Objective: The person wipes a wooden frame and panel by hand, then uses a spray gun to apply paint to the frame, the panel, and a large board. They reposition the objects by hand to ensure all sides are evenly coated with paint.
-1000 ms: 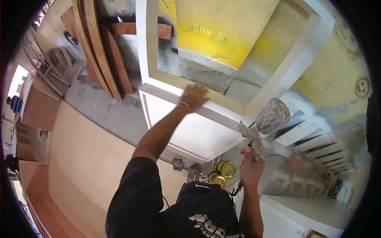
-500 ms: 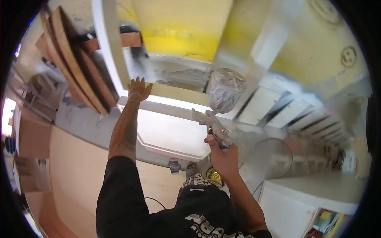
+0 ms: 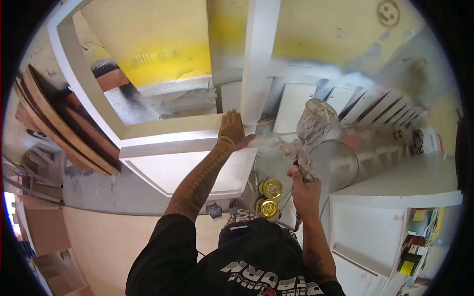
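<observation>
My left hand (image 3: 232,130) lies flat on the white-painted frame (image 3: 182,127), near the corner where its crossbar meets an upright. Its fingers are extended and the thumb points out to the side. Below this bar a white panel (image 3: 190,170) faces up toward me. Off to the right, my right hand (image 3: 305,193) is wrapped around the handle of a paint-crusted spray gun (image 3: 297,154). The gun's cup (image 3: 317,120), on top, looks covered in dried paint or wrapping. A faint haze hangs near the nozzle, between the gun and my left hand.
Two paint cans (image 3: 269,198) stand on the floor below the panel. A hose (image 3: 356,160) loops behind the gun. White boards (image 3: 295,106) lean along the wall. Curved wooden pieces (image 3: 64,128) rest at left. A white cabinet (image 3: 368,237) stands at lower right.
My left hand has slid right along the crossbar to the corner. The spray gun in my right hand has moved right, away from the frame. The view has shifted, showing more frame and both cans.
</observation>
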`<move>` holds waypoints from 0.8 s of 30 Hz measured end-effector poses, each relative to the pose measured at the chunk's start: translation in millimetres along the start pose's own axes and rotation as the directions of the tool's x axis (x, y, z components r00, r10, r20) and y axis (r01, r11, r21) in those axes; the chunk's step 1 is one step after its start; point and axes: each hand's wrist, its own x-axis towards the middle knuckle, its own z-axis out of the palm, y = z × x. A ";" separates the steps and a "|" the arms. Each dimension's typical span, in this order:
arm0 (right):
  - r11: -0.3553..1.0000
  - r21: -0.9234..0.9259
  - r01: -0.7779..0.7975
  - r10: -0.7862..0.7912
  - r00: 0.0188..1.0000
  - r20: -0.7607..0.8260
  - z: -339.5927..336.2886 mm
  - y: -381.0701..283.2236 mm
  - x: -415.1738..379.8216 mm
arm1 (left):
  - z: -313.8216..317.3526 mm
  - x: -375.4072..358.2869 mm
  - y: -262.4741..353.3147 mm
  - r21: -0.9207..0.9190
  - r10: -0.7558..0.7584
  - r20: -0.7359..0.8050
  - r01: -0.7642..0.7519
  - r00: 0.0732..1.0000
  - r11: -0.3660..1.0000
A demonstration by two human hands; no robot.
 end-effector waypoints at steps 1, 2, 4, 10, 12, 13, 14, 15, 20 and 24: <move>1.000 -0.006 0.012 -0.012 1.000 -0.013 -2.3 0.0 -1.0 | 0.2 0.7 7.6 0.072 -0.042 -0.013 0.043 0.999 0.996; 1.000 -0.009 0.027 -0.028 0.999 -0.024 -4.0 -1.0 -1.5 | 0.6 -3.8 8.0 0.078 -0.033 -0.026 0.035 0.999 0.996; 0.993 0.016 0.121 -0.119 0.990 -0.069 -4.6 -1.1 -1.9 | -0.1 -8.8 0.3 -0.095 -0.051 -0.025 0.048 0.998 0.994; 0.986 0.106 0.130 -0.125 0.991 -0.048 -17.5 -32.9 9.1 | -47.9 41.4 34.6 -0.925 -0.283 0.032 0.136 0.959 0.355; 0.980 0.123 0.154 -0.148 0.987 -0.060 -25.6 -57.9 13.3 | -57.4 67.8 33.0 -0.937 -0.270 -0.094 0.006 0.958 0.349; 0.981 0.146 0.129 -0.125 0.992 -0.032 -32.6 -73.6 13.6 | -90.0 72.0 37.7 -0.902 -0.268 -0.211 -0.082 0.940 0.423; 0.981 0.166 0.102 -0.103 0.995 -0.003 -38.3 -88.5 14.8 | -118.4 78.6 41.3 -0.855 -0.258 -0.324 -0.165 0.910 0.492; 0.978 0.176 0.115 -0.115 0.993 -0.010 -41.6 -102.4 15.5 | -137.9 89.6 40.2 -0.848 -0.250 -0.340 -0.180 0.907 0.499; 0.873 0.364 0.325 -0.300 0.946 -0.126 -52.2 -163.8 16.3 | -231.3 157.9 38.1 -0.585 -0.179 -0.697 -0.407 0.694 0.701; 0.838 0.296 0.459 -0.429 0.889 -0.163 -58.8 -195.7 20.5 | -315.7 202.6 44.3 -0.497 -0.170 -0.819 -0.531 0.547 0.686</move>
